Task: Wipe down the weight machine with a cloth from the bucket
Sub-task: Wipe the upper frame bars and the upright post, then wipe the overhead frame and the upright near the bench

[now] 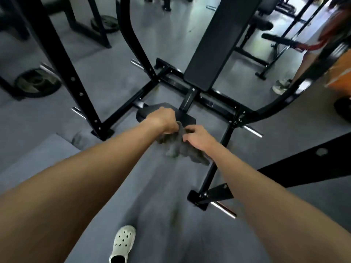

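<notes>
Floor: grey gym matting (pixel 167 215) runs under everything, with a raised slab of the same grey at the lower left.
Machine: the weight machine (pixel 131 102) is a black steel frame with curved arms rising on both sides and bolted feet on the matting.
Back pad: a long black back pad (pixel 222 40) slants up and away from the middle of the frame.
Seat: a low black seat (pixel 185 118) sits at the foot of that pad, partly hidden behind the hands.
Pegs: short chrome pegs (pixel 253 131) stick out from the frame near its feet.
Cloth: a dark grey cloth (pixel 178 149) hangs bunched between the two hands, just in front of the seat and above the floor; whether it touches the seat cannot be told.
Left grip: the left grip (pixel 163 120) is clenched around the upper end of the cloth, knuckles up, over the seat's front edge.
Right grip: the right grip (pixel 197 137) pinches the cloth with curled fingers, just beside the left one and slightly nearer the camera.
Foot: a white perforated clog (pixel 123 243) stands on the matting at the bottom edge.
Plates: two dark weight plates (pixel 37 84) lie on the floor at the left, well apart from the cloth.
Bystander: another person's bare leg (pixel 303 59) and a light sneaker show at the right, blurred.
</notes>
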Action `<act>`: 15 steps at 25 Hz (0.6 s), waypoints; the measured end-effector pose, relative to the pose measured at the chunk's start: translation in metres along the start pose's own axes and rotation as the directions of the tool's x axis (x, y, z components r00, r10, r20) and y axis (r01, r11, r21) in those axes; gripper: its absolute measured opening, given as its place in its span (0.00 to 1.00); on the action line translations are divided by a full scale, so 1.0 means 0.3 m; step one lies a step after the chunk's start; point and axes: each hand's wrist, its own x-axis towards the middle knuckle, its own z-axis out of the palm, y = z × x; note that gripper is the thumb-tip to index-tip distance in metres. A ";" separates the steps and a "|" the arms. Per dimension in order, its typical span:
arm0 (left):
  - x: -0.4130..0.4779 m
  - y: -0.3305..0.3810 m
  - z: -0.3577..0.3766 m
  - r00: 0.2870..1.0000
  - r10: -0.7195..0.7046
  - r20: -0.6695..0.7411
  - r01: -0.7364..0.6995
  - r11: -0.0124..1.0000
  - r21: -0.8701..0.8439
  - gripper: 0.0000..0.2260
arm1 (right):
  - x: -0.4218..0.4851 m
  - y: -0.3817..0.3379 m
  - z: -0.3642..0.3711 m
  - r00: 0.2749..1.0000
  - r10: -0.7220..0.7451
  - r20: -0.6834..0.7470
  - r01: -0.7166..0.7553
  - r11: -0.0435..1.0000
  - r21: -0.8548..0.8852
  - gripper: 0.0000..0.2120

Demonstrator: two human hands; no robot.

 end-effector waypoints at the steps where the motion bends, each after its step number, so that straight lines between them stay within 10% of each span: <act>1: -0.020 0.002 -0.101 1.000 0.020 0.002 -0.020 1.000 0.003 0.10 | -0.014 -0.090 -0.047 1.000 -0.022 0.014 0.023 0.999 -0.048 0.06; 15: -0.276 0.107 -1.184 0.809 0.543 -0.223 -0.567 0.821 -0.058 0.13 | -0.320 -0.984 -0.536 0.944 -0.305 -0.127 0.296 0.951 -0.090 0.16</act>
